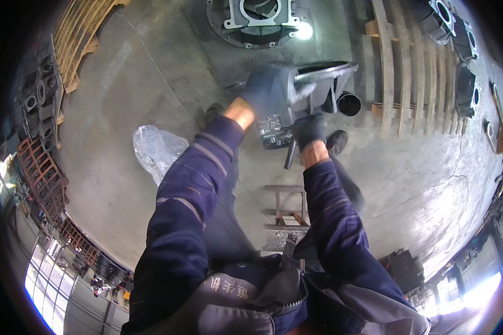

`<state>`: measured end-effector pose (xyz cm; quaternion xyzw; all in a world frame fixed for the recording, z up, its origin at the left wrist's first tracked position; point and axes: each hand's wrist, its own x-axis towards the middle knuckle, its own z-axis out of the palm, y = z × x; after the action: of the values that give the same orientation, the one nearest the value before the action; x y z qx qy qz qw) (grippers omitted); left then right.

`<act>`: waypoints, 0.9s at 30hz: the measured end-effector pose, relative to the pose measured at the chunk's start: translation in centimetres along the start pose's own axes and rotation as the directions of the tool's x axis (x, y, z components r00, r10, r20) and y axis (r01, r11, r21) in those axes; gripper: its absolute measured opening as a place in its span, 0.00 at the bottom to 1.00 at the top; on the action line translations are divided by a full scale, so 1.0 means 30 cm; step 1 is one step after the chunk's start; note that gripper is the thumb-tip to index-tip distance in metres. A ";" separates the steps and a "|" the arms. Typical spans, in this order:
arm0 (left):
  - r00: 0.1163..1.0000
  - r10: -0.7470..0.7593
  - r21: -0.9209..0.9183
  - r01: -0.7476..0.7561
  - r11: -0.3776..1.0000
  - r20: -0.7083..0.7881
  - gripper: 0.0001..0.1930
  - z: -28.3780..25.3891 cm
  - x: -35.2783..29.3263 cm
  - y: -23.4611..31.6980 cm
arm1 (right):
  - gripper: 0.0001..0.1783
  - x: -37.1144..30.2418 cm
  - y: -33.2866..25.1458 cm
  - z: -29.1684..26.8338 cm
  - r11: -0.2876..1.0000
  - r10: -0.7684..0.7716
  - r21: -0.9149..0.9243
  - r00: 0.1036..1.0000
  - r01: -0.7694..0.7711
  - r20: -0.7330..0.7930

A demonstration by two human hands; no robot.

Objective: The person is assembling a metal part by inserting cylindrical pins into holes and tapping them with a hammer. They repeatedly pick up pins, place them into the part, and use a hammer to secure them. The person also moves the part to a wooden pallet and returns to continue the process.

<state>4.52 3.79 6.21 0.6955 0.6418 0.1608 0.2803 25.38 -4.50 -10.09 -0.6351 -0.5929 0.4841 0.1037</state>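
My left hand [269,92], in a dark grey-blue glove, is smeared by motion beside a dark metal casting [321,84]; its fingers cannot be made out. Closer to me, my right hand [309,129], also gloved, is closed around a dark rod [290,154] whose lower end sticks out below the fist. A grey piece shows just above that rod, but I cannot tell if they are joined. Between my forearms a shallow container [275,146] holds several short shiny metal sleeves [273,129]. A black round opening [349,104] shows at the casting's right side.
A large round metal housing [258,36] lies on the floor ahead. Clear plastic sheeting [160,149] lies to the left. Wooden pallets stand left [84,39] and right [405,72], with more castings [468,92] at far right. A small metal-framed stool [288,206] is below me.
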 end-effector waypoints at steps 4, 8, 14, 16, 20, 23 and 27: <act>1.000 0.016 0.144 -0.016 0.989 0.002 0.25 0.071 0.016 -0.124 | 0.23 0.058 -0.014 0.067 0.949 -0.268 -0.200 0.958 0.243 -0.107; 0.994 0.041 0.114 -0.029 0.993 -0.100 0.22 0.091 -0.003 -0.199 | 0.19 0.040 0.003 0.075 0.989 -0.116 -0.097 0.992 0.111 -0.052; 0.991 0.091 0.108 -0.079 0.991 -0.102 0.21 0.089 -0.008 -0.182 | 0.22 0.081 0.105 0.103 0.892 -0.285 0.368 0.958 0.263 0.007; 0.997 0.045 0.076 -0.040 0.996 -0.069 0.23 0.081 -0.013 -0.170 | 0.21 0.091 0.138 0.112 0.910 -0.380 0.196 0.924 0.366 0.037; 0.991 0.117 0.020 -0.116 0.993 -0.062 0.23 0.082 -0.020 -0.162 | 0.23 0.088 0.145 0.110 0.757 -0.418 0.572 0.907 0.315 0.053; 0.932 0.222 -0.176 -0.279 0.944 -0.288 0.23 0.107 -0.036 -0.167 | 0.21 0.083 0.109 0.088 0.280 -0.450 0.959 0.877 -0.038 0.167; 0.945 0.029 -0.112 -0.069 0.991 -0.325 0.24 0.105 -0.093 -0.201 | 0.17 0.070 0.107 0.040 0.199 -0.097 0.918 0.925 -0.344 0.368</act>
<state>1.17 0.59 0.51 0.6573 0.6504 0.3181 0.2093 26.23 -4.14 -14.01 -0.3771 -0.1093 0.8573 0.3329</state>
